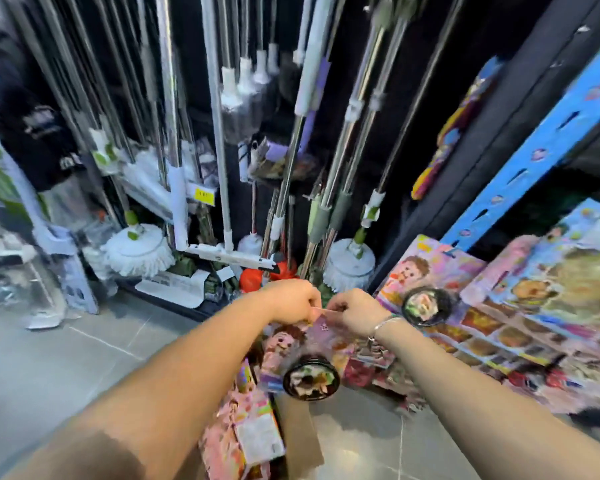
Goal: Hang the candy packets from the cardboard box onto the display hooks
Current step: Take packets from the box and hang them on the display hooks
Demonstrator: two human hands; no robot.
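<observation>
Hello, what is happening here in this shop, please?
A person holds one pink candy packet with a cartoon child and a round black cup by its top edge, left hand and right hand pinching together. It is not hung yet. More packets wait in the brown cardboard box below; similar ones hang at right.

Upright mops [137, 252] beside a blue shelf upright [534, 147]
</observation>
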